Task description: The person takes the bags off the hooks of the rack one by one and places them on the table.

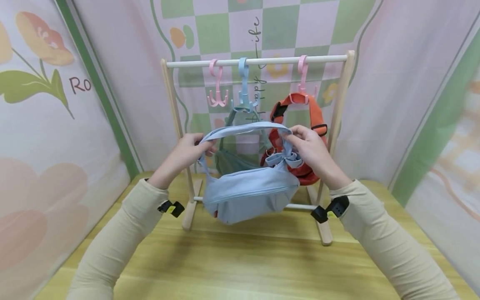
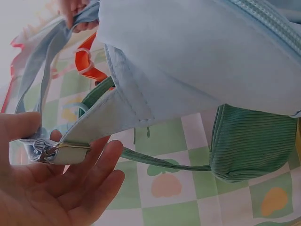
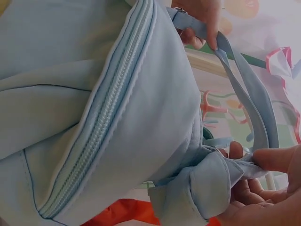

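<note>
We are holding a light-blue shoulder bag (image 1: pixel 251 198) in the air in front of the wooden-legged rack (image 1: pixel 270 61), its body hanging above the wood-grain table (image 1: pixel 240 262) and tilting slightly, with the left end sitting lower. Our left hand (image 1: pixel 184 153) is pinching the strap (image 1: pixel 243 129) beside its metal buckle (image 2: pixel 71 146), the thumb pressing from one side while the other fingers are spreading loosely beneath. Our right hand (image 1: pixel 313 151) is pinching the strap's opposite end between thumb and fingers, just beside the knotted bow (image 3: pixel 204 188). The strap is arching between the two grips in a doubled, limp band, so we are judging it soft and foldable, likely to twist or droop if we are leaving much slack. The body is creasing yet roughly holding its shape below the zipper (image 3: pixel 109 106); we are taking it to be light, perhaps lightly filled, though we are not seeing inside. The cloth is looking matte and is probably not slippery, nor fragile. For a steady hold, we are favouring the two strap ends, where buckle and knot are giving the fingertips something thick; pinching the bow's loose loops alone is risking pulling them out of shape.
</note>
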Demonstrator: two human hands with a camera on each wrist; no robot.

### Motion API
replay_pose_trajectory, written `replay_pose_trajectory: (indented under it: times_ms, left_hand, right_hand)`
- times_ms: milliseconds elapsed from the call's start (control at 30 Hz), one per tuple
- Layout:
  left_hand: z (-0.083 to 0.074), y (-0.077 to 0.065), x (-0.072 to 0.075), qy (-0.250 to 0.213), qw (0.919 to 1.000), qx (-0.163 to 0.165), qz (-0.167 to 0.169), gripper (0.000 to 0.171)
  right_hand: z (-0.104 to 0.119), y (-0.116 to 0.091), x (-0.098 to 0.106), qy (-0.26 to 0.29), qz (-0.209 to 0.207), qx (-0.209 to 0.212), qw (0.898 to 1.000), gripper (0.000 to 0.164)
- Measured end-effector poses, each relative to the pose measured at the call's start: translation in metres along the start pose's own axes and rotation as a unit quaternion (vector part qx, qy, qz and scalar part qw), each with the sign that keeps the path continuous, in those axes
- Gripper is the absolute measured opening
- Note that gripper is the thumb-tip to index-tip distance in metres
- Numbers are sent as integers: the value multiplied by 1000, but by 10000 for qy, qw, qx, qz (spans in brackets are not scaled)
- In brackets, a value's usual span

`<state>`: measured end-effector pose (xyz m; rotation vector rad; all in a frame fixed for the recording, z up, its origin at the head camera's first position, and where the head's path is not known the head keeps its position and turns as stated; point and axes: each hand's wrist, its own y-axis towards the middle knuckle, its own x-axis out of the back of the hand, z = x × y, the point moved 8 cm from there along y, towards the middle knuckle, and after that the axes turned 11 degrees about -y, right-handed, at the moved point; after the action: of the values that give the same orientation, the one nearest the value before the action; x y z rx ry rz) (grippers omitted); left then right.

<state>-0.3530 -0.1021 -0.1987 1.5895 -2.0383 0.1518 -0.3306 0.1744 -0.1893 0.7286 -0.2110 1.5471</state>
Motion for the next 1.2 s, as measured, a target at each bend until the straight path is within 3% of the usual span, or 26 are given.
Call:
replay_pose_trajectory:
  times_ms: [333,733,1033,1200]
  left_hand:
    - [1,-5,1,-426,9989,88,162,27]
    - [-4,-13,2,-1076,9940,-13,208,27]
    - [-6,-20,1,-1118,9928,-196,394,30]
    - [-4,-22,2,-1137,9927,-101,381,29]
  right_hand:
    - [-6,-1,-2,-41,229,62,9997,33]
    - [-15,-3,-8,39,358,83,9993,33]
    - [-21,-6,-9,-238,357,197,9989,44]
    - [-27,-8,-13,-130,611,42,9980,45]
